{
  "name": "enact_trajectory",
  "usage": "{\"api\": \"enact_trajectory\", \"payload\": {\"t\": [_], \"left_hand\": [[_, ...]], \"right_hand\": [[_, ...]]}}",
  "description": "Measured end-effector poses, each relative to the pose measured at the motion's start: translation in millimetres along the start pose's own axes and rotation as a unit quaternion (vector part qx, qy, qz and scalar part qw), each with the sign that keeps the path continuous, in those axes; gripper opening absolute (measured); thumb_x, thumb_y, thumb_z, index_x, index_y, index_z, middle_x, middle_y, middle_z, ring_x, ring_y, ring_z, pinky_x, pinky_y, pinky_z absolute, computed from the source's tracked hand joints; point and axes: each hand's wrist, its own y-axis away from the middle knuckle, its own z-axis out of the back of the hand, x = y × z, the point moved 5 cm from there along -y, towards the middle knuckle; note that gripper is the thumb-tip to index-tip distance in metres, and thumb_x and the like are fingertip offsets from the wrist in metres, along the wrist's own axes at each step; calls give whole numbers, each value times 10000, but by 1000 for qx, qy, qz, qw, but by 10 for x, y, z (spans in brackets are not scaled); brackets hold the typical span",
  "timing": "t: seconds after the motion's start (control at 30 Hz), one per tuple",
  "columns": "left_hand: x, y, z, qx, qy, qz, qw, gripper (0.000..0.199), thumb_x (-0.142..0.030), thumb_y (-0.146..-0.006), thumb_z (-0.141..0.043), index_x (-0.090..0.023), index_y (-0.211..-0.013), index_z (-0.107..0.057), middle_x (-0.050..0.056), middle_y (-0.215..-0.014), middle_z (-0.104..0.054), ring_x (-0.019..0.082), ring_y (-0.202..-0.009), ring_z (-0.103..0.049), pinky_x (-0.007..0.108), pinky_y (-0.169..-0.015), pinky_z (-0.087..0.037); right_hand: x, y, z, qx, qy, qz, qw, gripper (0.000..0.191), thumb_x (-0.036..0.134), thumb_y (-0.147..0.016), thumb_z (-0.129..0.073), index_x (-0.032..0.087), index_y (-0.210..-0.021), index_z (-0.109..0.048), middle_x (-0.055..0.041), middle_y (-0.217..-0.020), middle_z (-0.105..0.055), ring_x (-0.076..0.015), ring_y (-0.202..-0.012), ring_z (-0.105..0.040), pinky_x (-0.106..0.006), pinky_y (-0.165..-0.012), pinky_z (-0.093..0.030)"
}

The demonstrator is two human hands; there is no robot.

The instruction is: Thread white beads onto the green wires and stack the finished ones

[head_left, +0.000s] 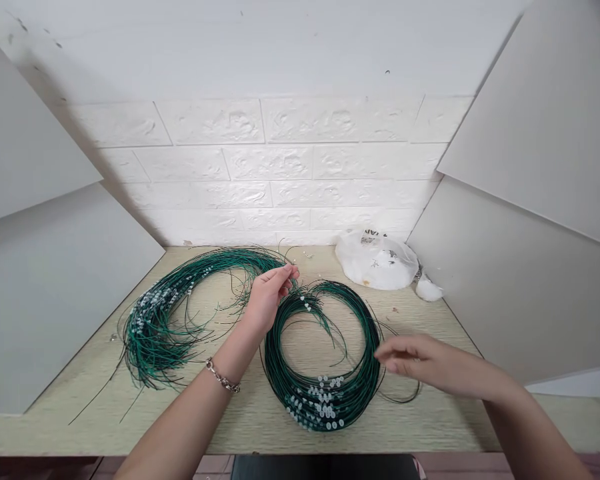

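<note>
A round coil of thin green and black wires (pixel 365 333) lies on the table in front of me, with small white beads or connectors (pixel 325 400) clustered on its near side. At the coil's upper left, my left hand (pixel 271 293) is closed, thumb and fingertips pinched together. Anything between those fingertips is too small to make out. My right hand (pixel 425 363), slightly blurred, is by the coil's right edge with thumb and fingers a little apart. No object shows in it. A loose wire loop (pixel 405 401) curves out beneath this hand.
A second bundle of green and black wires (pixel 150 340), with white pieces and frayed ends, curves across the left. A clear plastic bag of white material (pixel 375 263) sits at the back right, beside a smaller white lump (pixel 429 289). Grey panels (pixel 55 287) flank the table.
</note>
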Motion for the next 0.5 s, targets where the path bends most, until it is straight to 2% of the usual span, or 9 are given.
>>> {"api": "enact_trajectory", "payload": {"t": [0.07,0.13,0.2,0.27,0.33,0.37,0.5], "left_hand": [[18,23,-23,3,-16,-9,1000,257,-337,-628,-626,-102,-729,-652,35,-693,-572,36,-524,-396,159,-441,-292],[44,43,-48,13,-24,-12,1000,264,-348,-644,-611,-107,-745,-651,30,-691,-554,35,-514,-377,161,-429,-273],[68,60,-72,25,-31,-13,999,274,-361,-656,-599,-110,-756,-648,16,-658,-521,33,-499,-358,163,-422,-261],[86,72,-85,27,-32,-8,999,287,-372,-656,-597,-111,-765,-646,-1,-604,-475,33,-483,-342,165,-416,-253],[94,81,-85,16,-23,0,1000,299,-377,-643,-608,-113,-779,-645,-18,-557,-430,33,-470,-331,166,-412,-249],[95,84,-84,11,-17,2,1000,305,-377,-636,-615,-114,-788,-645,-23,-546,-416,33,-467,-329,166,-411,-249],[97,77,-70,-3,-12,-3,1000,297,-360,-609,-642,-113,-773,-640,-19,-551,-427,30,-458,-327,165,-405,-250]], "right_hand": [[191,-145,34,-68,-8,31,997,348,435,-771,-420,192,-952,-592,-58,-1011,-582,-188,-903,-514,-285,-763,-381],[376,-325,19,-125,-9,54,991,384,455,-746,-448,195,-995,-582,-67,-1015,-584,-195,-882,-524,-296,-742,-388],[516,-526,-39,-160,1,71,985,396,458,-713,-490,186,-983,-589,-68,-912,-615,-185,-783,-544,-288,-671,-394],[599,-719,-123,-168,22,94,981,293,417,-705,-506,175,-827,-617,-39,-777,-626,-155,-692,-540,-261,-611,-381],[583,-874,-191,-174,21,93,980,241,372,-715,-489,157,-640,-567,-17,-620,-602,-125,-588,-521,-239,-554,-364],[544,-936,-223,-172,-1,87,981,237,356,-725,-474,157,-608,-526,-4,-562,-584,-112,-545,-513,-231,-539,-363],[305,-1082,-337,-160,-151,50,974,192,371,-724,-467,181,-718,-441,71,-430,-463,-85,-376,-454,-213,-438,-378]]}}
